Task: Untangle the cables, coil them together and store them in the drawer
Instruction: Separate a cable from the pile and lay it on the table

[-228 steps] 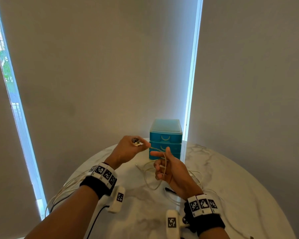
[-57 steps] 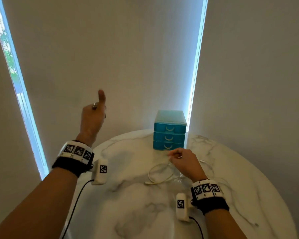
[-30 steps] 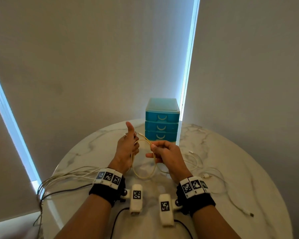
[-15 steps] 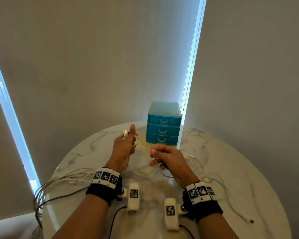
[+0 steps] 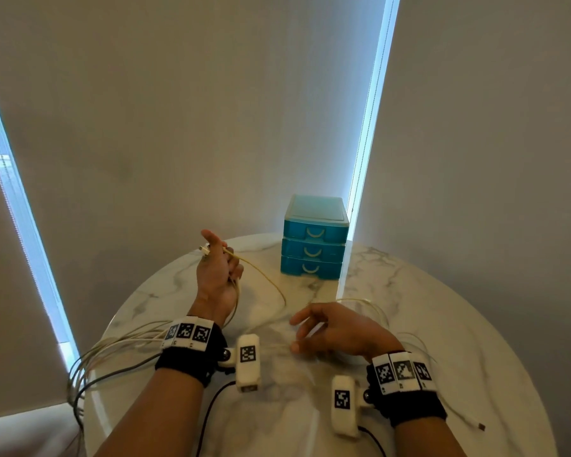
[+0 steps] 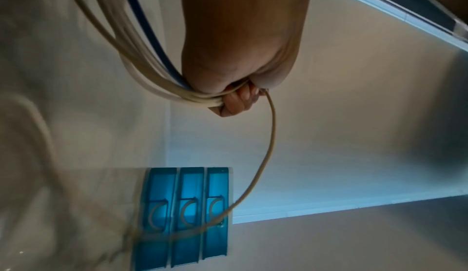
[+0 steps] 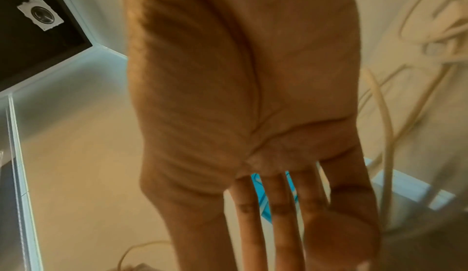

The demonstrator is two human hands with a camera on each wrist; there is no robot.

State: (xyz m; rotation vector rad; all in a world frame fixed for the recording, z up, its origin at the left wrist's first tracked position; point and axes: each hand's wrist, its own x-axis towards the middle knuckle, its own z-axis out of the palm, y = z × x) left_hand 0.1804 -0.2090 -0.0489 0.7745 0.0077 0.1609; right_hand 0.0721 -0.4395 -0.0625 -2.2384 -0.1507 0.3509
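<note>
Cables [image 6: 162, 87] within left-hand fingers [image 6: 235, 103]

A round white marble-patterned desk [image 5: 409, 324] stood before pale grey roller blinds [image 5: 178, 127], with bright strips of window light [image 5: 371, 103] showing at the gaps between them.
</note>
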